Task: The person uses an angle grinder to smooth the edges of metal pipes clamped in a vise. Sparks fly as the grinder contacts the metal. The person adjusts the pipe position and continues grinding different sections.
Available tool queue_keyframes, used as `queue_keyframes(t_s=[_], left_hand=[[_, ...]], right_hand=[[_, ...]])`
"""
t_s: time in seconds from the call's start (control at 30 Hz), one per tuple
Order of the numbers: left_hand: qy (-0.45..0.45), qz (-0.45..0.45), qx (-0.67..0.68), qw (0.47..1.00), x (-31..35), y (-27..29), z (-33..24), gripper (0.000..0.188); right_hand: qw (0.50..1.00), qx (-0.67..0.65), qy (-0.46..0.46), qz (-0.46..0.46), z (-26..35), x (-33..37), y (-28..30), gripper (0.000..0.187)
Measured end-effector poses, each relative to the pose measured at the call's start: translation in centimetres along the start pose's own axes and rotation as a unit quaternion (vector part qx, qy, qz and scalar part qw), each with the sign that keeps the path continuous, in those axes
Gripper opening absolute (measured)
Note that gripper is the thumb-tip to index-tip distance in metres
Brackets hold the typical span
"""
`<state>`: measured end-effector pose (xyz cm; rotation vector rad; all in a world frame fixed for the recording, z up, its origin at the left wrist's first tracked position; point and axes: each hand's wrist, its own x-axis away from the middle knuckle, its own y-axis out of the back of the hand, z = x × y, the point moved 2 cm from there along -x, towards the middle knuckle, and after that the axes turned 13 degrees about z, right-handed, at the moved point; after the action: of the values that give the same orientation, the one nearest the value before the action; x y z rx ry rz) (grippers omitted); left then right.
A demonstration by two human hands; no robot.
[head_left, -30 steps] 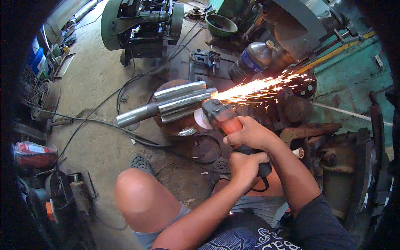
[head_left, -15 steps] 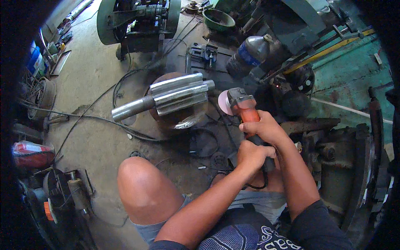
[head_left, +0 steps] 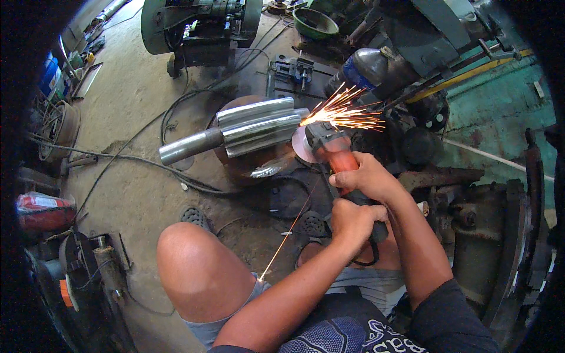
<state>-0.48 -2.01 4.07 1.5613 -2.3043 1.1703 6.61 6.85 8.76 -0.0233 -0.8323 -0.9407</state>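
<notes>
An orange and black angle grinder (head_left: 342, 161) is in both my hands. My right hand (head_left: 369, 176) wraps around its orange body from the right, thumb across the top. Farther back, my left hand (head_left: 354, 225) grips the rear of the grinder. The pale pink disc (head_left: 303, 146) meets the right end of a shiny pinion shaft (head_left: 259, 126), whose long teeth run lengthwise. Bright sparks (head_left: 356, 115) spray away from the contact to the upper right. Lying on its side, the shaft rests over a round rusty metal piece (head_left: 250, 166).
Black cables (head_left: 141, 163) trail across the floor on the left. A machine vise (head_left: 297, 72) and a grey gas cylinder (head_left: 364, 67) stand beyond the shaft. At the back are a green machine (head_left: 200, 29) and a green basin (head_left: 316, 25). My bare knee (head_left: 197, 270) is near the work.
The grinder has moved left, with both hands on it, from beside the shaft onto its right end. Sparks now fly, and one streak reaches down toward my shorts.
</notes>
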Motion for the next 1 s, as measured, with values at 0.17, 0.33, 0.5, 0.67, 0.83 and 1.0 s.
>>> queue_keyframes(t_s=[0.17,0.33,0.5,0.67,0.83,1.0], left_hand=[[-0.009,-0.005,0.009,1.0,0.0,0.2,0.1,0.034],[-0.016,-0.01,0.029,0.999,-0.2,0.0,0.4,0.032],[-0.01,-0.015,0.025,1.0,0.0,-0.1,0.3,0.029],[-0.029,-0.024,0.061,0.997,0.3,-0.2,-0.2,0.027],[-0.003,-0.009,0.031,0.999,0.0,-0.2,-0.2,0.028],[-0.007,-0.004,0.022,1.0,-0.6,-0.3,0.1,0.031]], right_hand=[[1.0,0.006,-0.013,0.004,0.3,-0.2,-0.3,0.046],[0.999,0.044,-0.005,0.006,0.5,0.3,-0.3,0.052],[0.999,0.043,-0.013,0.008,0.2,-0.2,-0.2,0.054],[0.999,0.04,-0.006,0.014,0.6,-0.3,-0.3,0.052],[0.999,0.033,-0.022,0.009,1.1,0.1,0.1,0.049],[1.0,0.02,-0.024,0.001,0.6,-0.2,0.2,0.048]])
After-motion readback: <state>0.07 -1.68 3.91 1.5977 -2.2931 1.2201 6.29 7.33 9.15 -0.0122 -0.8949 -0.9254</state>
